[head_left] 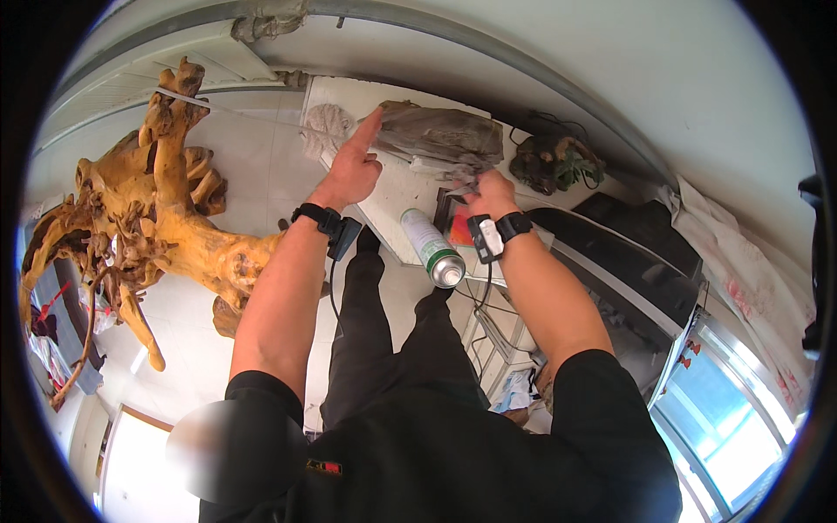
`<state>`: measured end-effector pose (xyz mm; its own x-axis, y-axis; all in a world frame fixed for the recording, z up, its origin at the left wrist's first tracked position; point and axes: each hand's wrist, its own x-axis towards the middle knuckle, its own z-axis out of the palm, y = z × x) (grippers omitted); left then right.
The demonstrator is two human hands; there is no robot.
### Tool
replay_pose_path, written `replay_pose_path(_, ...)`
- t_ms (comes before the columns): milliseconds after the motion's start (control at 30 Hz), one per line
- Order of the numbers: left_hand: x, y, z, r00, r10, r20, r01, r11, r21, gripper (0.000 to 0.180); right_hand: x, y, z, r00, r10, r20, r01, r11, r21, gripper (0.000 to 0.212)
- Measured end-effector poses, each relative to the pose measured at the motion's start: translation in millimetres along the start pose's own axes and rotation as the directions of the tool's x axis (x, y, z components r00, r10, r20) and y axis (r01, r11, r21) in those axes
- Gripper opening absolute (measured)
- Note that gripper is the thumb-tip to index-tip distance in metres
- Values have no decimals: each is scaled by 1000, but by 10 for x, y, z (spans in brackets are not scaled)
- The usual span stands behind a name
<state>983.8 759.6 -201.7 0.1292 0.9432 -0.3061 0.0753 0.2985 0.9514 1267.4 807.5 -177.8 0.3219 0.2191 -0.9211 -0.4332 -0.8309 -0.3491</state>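
Observation:
A greyish-brown, crumpled plastic bag lies along the far part of the white tabletop; its contents are hidden. My left hand is at the bag's left end, index finger stretched out against or just beside it and the other fingers partly curled. Nothing shows in that hand. At the bag's near right corner, my right hand is closed on the gathered plastic. Between my forearms is a white and green spray can. A red and dark flat item lies beside the can, partly covered by my right wrist.
A large yellow-brown root-wood carving stands at left. A pale rumpled cloth lies on the table's left end. A planted rock ornament and a black glossy appliance are at right. Cables hang below the table.

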Motion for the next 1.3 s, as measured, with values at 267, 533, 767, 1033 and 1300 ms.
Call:
replay_pose_path(267,37,-26,4,1000,1,5,-1,1000,11,101,581,696,785,906,134,400,-161,986,33,29)
replay_pose_path(533,6,34,-28,997,-50,51,50,999,-14,102,674,520,388,932,-221,289,362,641,-676,31)
replay_pose_path(767,5,118,-40,994,-95,60,95,995,0,103,728,457,403,993,-26,115,20,998,52,33)
replay_pose_path(1033,24,-9,1,998,-36,44,42,992,-120,104,311,917,920,771,110,628,-255,956,145,37)
replay_pose_path(1300,-21,98,2,997,-65,37,63,997,54,102,201,614,595,968,43,249,-92,978,190,25)
